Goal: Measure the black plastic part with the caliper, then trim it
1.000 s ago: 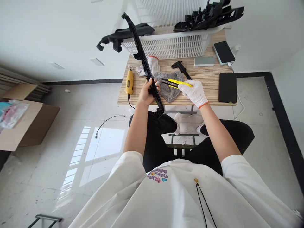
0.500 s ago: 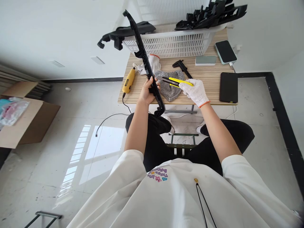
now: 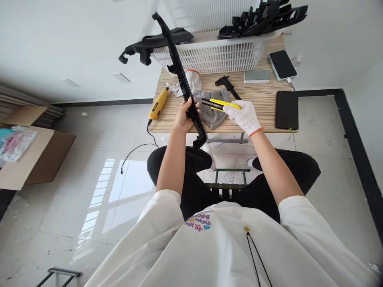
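Note:
My bare left hand [image 3: 186, 116] is closed around the lower half of a long black plastic trim piece [image 3: 176, 59], which slants up to the left over the table's front edge. In a white knit glove, my right hand [image 3: 243, 113] grips a yellow utility knife [image 3: 223, 103]. Its blade points left toward the trim piece, near my left fingertips; I cannot tell whether they touch. Below the knife lies a crumpled grey cloth [image 3: 213, 117]. A white glove with an orange cuff [image 3: 194, 79] rests behind the trim piece.
A white plastic basket [image 3: 221, 56] with more black plastic parts [image 3: 260, 24] stands at the table's back. On the wooden table [image 3: 260, 89] lie a yellow corded rotary tool [image 3: 158, 104], black calipers [image 3: 228, 85], a grey-green block [image 3: 256, 76], a phone [image 3: 286, 109] and a power bank [image 3: 282, 64].
The view has shifted slightly. My left knee has swung outward to the left. Both hands keep their grips, the knife and trim piece staying in nearly the same place relative to each other.

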A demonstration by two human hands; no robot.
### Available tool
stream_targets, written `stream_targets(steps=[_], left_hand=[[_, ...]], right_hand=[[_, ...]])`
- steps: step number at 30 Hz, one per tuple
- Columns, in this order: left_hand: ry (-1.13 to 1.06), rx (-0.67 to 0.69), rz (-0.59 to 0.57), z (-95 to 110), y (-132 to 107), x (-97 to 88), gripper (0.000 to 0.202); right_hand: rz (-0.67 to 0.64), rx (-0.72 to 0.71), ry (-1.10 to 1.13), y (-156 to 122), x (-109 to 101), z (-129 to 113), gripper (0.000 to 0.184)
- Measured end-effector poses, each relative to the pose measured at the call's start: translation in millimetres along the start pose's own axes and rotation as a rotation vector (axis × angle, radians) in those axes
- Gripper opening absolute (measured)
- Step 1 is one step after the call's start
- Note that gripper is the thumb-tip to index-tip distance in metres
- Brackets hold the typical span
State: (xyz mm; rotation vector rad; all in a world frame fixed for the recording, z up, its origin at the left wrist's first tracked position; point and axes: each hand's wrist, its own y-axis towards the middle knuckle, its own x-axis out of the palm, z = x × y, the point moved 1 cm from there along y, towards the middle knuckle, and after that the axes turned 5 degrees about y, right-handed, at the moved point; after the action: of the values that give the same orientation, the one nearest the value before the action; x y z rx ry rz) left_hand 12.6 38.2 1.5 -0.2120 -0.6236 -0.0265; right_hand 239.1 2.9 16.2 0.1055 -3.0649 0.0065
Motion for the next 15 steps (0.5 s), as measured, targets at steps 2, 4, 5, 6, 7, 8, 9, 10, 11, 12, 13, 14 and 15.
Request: stream_targets(steps=[2, 4, 5, 6, 7, 8, 9, 10, 11, 12, 13, 14, 15], left_hand=[[0.031, 0.026, -0.003, -1.8, 2.4, -0.1, 0.010], [0.060, 0.050, 0.007, -3.4, 4.1, -0.3, 0.008], [0.074, 0.056, 0.019, -4.0, 4.5, -0.3, 0.008], [0.088, 0.060, 0.032, -4.4, 4.7, -0.4, 0.009], [0.098, 0.063, 0.045, -4.6, 4.6, -0.3, 0.009], [0.104, 0.063, 0.051, -4.6, 4.3, -0.1, 0.009], [0.104, 0.063, 0.052, -4.4, 3.9, 0.1, 0.008], [0.099, 0.064, 0.051, -4.1, 3.4, 0.3, 0.008], [0.091, 0.064, 0.049, -3.7, 3.0, 0.5, 0.007], [0.082, 0.064, 0.047, -3.3, 2.6, 0.7, 0.007], [0.074, 0.063, 0.045, -3.0, 2.2, 0.8, 0.007], [0.068, 0.059, 0.043, -2.7, 2.0, 0.8, 0.007], [0.065, 0.056, 0.041, -2.5, 1.8, 0.7, 0.007]], right_hand=[[0.009, -0.003, -0.021, -0.1, -0.3, 0.0, 0.033], [0.015, -0.004, -0.045, -0.1, -0.3, 0.3, 0.034], [0.018, -0.002, -0.052, 0.0, -0.3, 0.5, 0.034], [0.021, 0.000, -0.054, 0.2, -0.2, 0.7, 0.034], [0.023, 0.005, -0.050, 0.3, -0.2, 0.9, 0.034], [0.025, 0.010, -0.042, 0.5, -0.1, 1.2, 0.033], [0.026, 0.014, -0.033, 0.8, -0.1, 1.5, 0.031], [0.025, 0.017, -0.027, 1.1, -0.2, 2.0, 0.030], [0.024, 0.018, -0.023, 1.5, -0.3, 2.5, 0.029], [0.022, 0.018, -0.022, 1.9, -0.4, 3.1, 0.029], [0.022, 0.019, -0.021, 2.2, -0.5, 3.7, 0.028], [0.024, 0.019, -0.021, 2.5, -0.6, 4.2, 0.028], [0.029, 0.020, -0.020, 2.7, -0.6, 4.6, 0.028]])
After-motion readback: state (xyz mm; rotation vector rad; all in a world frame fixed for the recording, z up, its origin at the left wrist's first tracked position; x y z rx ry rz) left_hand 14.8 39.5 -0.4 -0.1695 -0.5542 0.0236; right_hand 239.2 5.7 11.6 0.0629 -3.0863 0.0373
